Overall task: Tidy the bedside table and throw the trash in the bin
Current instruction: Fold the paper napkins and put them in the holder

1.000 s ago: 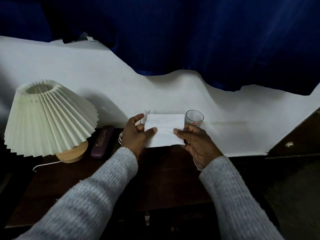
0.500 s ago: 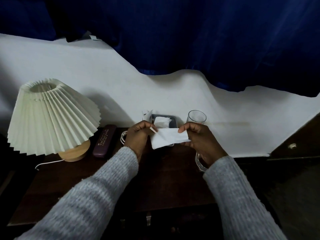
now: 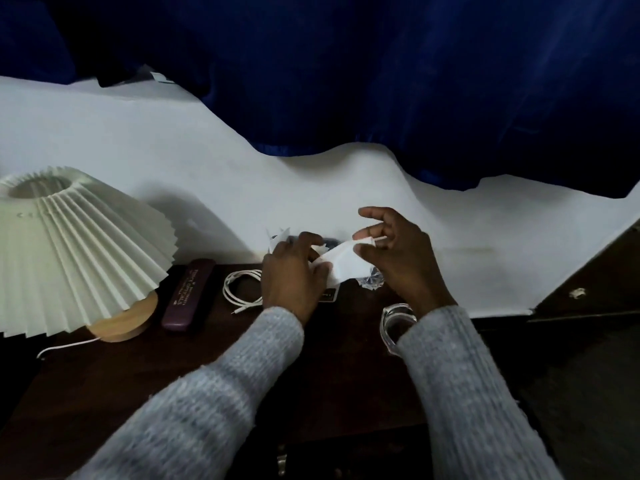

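A white tissue (image 3: 343, 263), folded small, is held between both hands above the back of the dark wooden bedside table (image 3: 145, 375). My left hand (image 3: 291, 275) pinches its left edge. My right hand (image 3: 398, 258) grips its upper right corner between thumb and fingers. Behind my left hand, a scrap of white paper (image 3: 277, 237) sticks up from a dark tray that is mostly hidden. The base of a drinking glass (image 3: 372, 282) shows below the tissue, the rest hidden by my right hand.
A pleated cream lamp (image 3: 76, 244) on a wooden base stands at the left. Beside it lie a purple glasses case (image 3: 188, 294) and a coiled white cable (image 3: 240, 289). A clear glass object (image 3: 394, 323) sits under my right wrist. Blue curtain hangs behind.
The tissue has gone from a wide flat sheet to a smaller fold. Both hands have moved closer together and slightly toward the wall.
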